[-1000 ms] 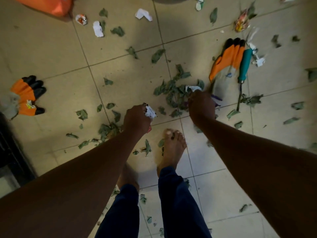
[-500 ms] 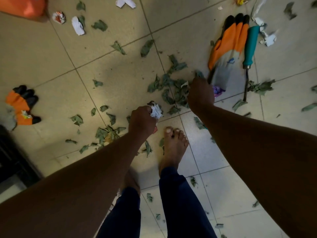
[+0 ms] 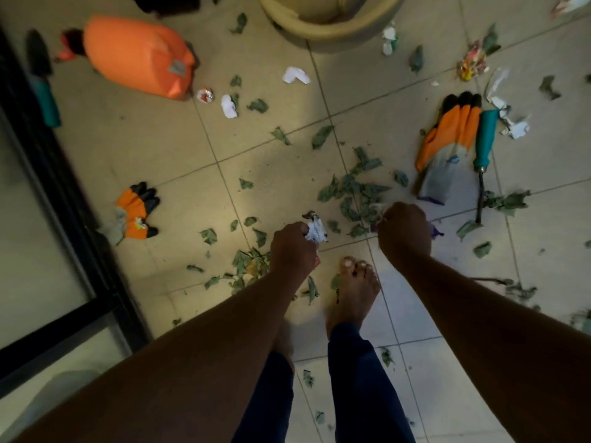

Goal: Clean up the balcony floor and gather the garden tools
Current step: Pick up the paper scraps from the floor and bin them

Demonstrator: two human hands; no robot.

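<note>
- Tiled floor (image 3: 144, 148): I see beige tiles strewn with green leaf scraps and bits of paper.
- Sliding door frame (image 3: 64, 199): a dark frame runs down the left edge of my view.
- Beige pot (image 3: 326, 24): it stands at the top centre, partly cut off.
- Orange bag (image 3: 137, 55): it lies on its side at upper left, well apart from both hands.
- Right-side glove (image 3: 447, 148): orange and grey with black fingertips, flat on the floor, just beside the hand tool (image 3: 484, 145), whose teal handle lies along the glove's right edge.
- Left-side glove (image 3: 136, 209): a matching glove, crumpled, near the door frame.
- Leaf pile (image 3: 348, 193): the densest cluster lies just ahead of the right hand.
- Left hand (image 3: 292, 247): the grip is closed around crumpled white paper (image 3: 316, 231), which protrudes from the fist.
- Right hand (image 3: 404, 231): the fingers are curled in a fist; pale scraps (image 3: 379, 210) show at its upper left edge, and I cannot tell exactly what it holds.
- Bare foot (image 3: 353, 289): it stands between the two forearms.
</note>
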